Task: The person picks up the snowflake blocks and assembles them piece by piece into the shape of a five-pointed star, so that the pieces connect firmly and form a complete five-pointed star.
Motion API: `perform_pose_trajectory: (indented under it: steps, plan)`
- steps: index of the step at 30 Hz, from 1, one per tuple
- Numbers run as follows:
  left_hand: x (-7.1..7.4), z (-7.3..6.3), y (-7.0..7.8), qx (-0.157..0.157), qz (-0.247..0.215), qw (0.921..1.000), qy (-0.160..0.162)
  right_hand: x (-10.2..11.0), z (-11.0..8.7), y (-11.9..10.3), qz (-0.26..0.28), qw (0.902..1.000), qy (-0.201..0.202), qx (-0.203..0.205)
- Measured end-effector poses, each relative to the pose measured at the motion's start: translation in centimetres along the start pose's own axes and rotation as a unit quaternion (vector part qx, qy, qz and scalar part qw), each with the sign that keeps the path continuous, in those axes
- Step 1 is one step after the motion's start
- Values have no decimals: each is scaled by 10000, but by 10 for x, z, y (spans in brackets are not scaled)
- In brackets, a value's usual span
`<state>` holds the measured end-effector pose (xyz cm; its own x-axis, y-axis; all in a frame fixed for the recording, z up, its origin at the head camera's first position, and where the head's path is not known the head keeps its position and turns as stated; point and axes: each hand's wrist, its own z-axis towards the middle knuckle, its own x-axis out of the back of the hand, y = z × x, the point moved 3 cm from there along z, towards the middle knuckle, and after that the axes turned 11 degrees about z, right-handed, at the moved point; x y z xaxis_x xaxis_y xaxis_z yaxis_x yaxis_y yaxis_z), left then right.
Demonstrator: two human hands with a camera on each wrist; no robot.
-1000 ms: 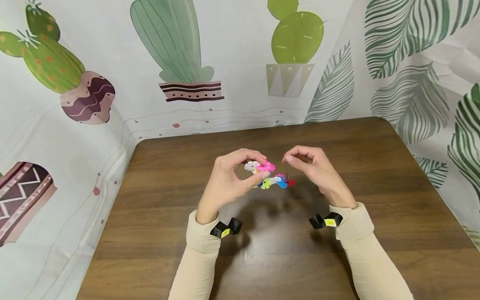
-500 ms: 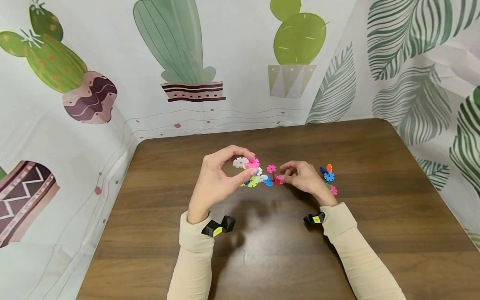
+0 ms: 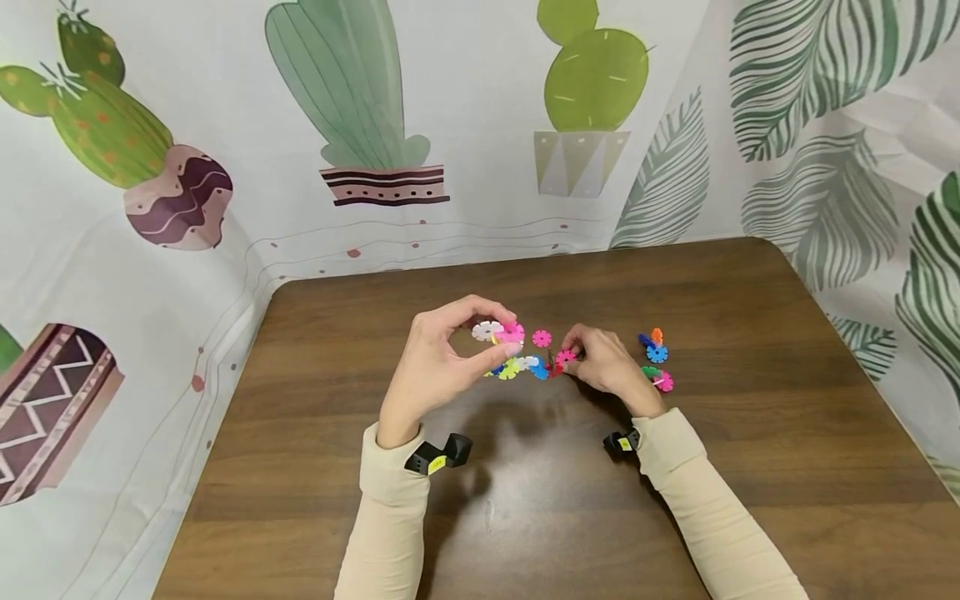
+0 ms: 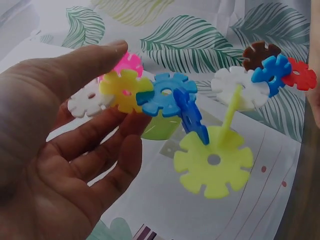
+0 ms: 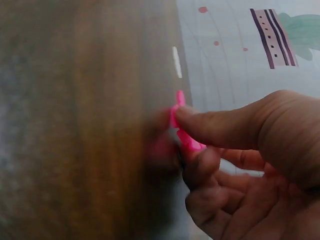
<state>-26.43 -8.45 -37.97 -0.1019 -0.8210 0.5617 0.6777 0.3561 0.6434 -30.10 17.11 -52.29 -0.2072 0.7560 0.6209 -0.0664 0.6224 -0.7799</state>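
Note:
My left hand [image 3: 438,362] pinches a pink notched disc [image 3: 510,332] between thumb and fingers, at one end of a chain of slotted-together snowflake discs. From the left wrist, the chain shows a yellow disc [image 4: 126,91], light blue disc [image 4: 167,94], dark blue disc [image 4: 191,116], large lime disc [image 4: 214,161], white disc [image 4: 240,86], brown disc [image 4: 261,55], blue disc [image 4: 271,77] and red disc [image 4: 299,74]. Close to the chain's red end, my right hand [image 3: 606,363] pinches another pink disc [image 3: 566,357] by its edge; the right wrist view is partly blurred.
Behind the chain is a separate pink disc [image 3: 542,338]. Beyond my right hand lie a blue disc [image 3: 657,354] with an orange disc [image 3: 657,336], and a pink disc [image 3: 663,382] with a green one. The brown wooden table [image 3: 315,417] meets a cactus-print cloth [image 3: 480,108] at the back.
My right hand has come down and left, and now holds a pink disc near the red end. My left hand has shifted slightly left with the chain. The discs at right have come into view.

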Motion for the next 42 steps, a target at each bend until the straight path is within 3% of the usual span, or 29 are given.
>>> perform_pose_trajectory:
  steps: [5,11,19,26,33,42]
  plan:
    - [-1,-1,0,2,-125,9999,-111,10,-4,-9,404,9989,192,148]
    - [-2,0,1,-27,-118,9999,-116,36,-18,-35,872,9942,549,319]
    - [-2,1,3,-30,-96,9999,-105,64,-47,-77,1656,9779,1043,730]
    - [-4,0,3,-61,-202,9997,-156,69,-64,-95,2299,9637,1053,861]
    - [-5,1,4,-80,-260,9995,-164,69,-72,-106,2557,9521,1077,1284]
    - [-7,1,5,-126,-357,9990,-247,63,-78,-115,2448,9507,882,1690]
